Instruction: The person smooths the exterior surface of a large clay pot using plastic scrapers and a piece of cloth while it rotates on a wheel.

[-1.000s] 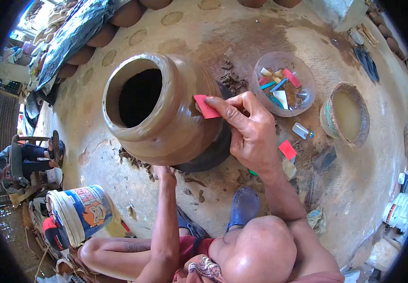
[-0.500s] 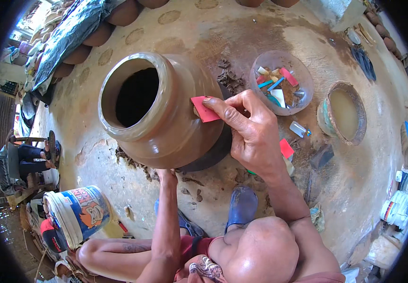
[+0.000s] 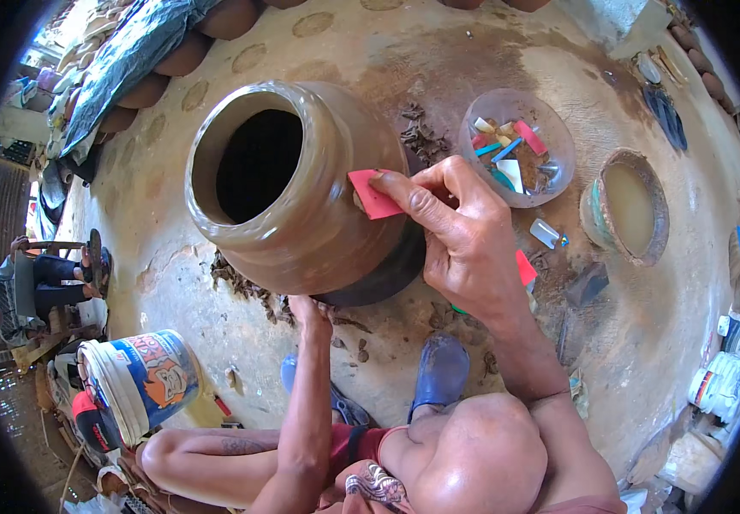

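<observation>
A large wet brown clay pot (image 3: pixel 301 257) with a wide dark mouth stands tilted toward the left on a dark base (image 3: pixel 378 287). Pinched in my right hand (image 3: pixel 473 248) is a flat red square piece (image 3: pixel 372 202), laid against the pot's right shoulder. My left hand (image 3: pixel 306 313) is low at the pot's near underside, its fingers mostly hidden. Clay scraps (image 3: pixel 421 141) lie around the base. Right of the pot, a clear plastic bowl (image 3: pixel 558 180) holds several coloured flat pieces, and another red piece (image 3: pixel 526 267) lies on the floor beside my right hand.
A bucket of murky water (image 3: pixel 591 223) stands at the right, a white pail (image 3: pixel 117 381) at the lower left. Dark sandals (image 3: pixel 670 120) lie at the upper right. Rounded pots (image 3: pixel 177 60) and a blue tarp (image 3: pixel 143 60) line the back. Another person (image 3: pixel 44 291) sits at the far left.
The glossy marks on the pot's surface and rim have shifted, as if it has turned. My right hand stays at the shoulder with the red piece, moving slightly; my left hand stays below.
</observation>
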A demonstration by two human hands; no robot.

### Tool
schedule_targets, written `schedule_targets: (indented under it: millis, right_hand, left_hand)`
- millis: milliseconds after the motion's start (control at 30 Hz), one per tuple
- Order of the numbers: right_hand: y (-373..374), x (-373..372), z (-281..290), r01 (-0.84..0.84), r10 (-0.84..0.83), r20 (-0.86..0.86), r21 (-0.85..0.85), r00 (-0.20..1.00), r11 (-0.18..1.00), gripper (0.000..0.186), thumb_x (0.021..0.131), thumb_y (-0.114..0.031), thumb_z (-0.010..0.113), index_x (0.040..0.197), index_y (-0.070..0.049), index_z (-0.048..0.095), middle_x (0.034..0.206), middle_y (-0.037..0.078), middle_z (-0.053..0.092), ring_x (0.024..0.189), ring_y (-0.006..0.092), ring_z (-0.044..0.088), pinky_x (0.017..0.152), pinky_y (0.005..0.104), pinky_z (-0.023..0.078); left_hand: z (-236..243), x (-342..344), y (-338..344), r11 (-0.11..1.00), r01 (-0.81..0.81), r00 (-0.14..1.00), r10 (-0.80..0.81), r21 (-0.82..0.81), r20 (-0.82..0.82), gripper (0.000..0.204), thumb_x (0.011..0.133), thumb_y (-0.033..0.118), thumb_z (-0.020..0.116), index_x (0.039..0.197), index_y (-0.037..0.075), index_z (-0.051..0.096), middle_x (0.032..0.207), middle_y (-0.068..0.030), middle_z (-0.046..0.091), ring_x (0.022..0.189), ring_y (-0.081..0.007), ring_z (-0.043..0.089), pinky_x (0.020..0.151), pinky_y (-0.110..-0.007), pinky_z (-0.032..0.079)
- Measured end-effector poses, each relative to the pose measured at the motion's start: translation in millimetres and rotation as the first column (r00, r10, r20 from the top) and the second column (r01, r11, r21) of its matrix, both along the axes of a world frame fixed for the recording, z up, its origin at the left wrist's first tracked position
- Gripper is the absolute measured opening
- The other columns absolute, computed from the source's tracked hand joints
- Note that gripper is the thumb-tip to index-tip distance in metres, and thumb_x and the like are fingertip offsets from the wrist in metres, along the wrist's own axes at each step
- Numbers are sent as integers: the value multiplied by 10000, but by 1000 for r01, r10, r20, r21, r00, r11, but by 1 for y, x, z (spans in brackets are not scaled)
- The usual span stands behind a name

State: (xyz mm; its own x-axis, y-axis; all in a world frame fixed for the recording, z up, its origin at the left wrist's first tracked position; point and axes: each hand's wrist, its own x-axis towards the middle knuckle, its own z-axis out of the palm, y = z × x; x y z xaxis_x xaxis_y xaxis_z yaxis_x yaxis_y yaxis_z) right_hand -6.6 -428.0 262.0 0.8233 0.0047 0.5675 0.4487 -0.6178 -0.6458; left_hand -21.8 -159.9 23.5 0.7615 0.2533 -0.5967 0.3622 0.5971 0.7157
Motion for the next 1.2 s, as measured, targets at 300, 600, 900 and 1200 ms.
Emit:
schedule_targets:
  millis: [300,600,900,1200]
  right_hand:
    - [2,-6,-1,-11,9,-26,-48,1000,999,631,711,164,602,1256,-117,751,943,122,622,809,281,653,714,370,555]
    - [5,-6,4,0,1,15,-96,1000,995,599,697,47,690,1248,-179,756,942,90,592,860,281,645,705,396,573]
    - [-5,-10,9,-1,2,2,-144,1000,990,595,699,82,669,1232,-166,763,940,97,603,836,281,650,693,387,569]
    - [1,-10,11,-23,23,-7,-129,1000,991,624,693,144,626,1234,-134,764,931,116,626,804,282,652,692,385,560]
  left_hand:
    - [6,-80,-88,897,380,858,-433,-224,-277,765,998,689,514,1384,30,477,1082,-175,706,770,-268,736,511,-352,528]
    - [-7,-9,-11,951,-15,984,69,310,-166,635,1013,605,545,1394,98,518,1207,-99,678,960,-241,701,662,-350,546]
    - [0,-59,-55,930,300,935,-331,-214,-129,804,987,685,536,1470,47,462,1235,-171,697,880,-257,756,634,-353,604]
    - [2,-71,-92,949,312,924,-315,-51,-218,762,1006,714,456,1386,58,540,1112,-154,726,783,-220,730,592,-339,573]
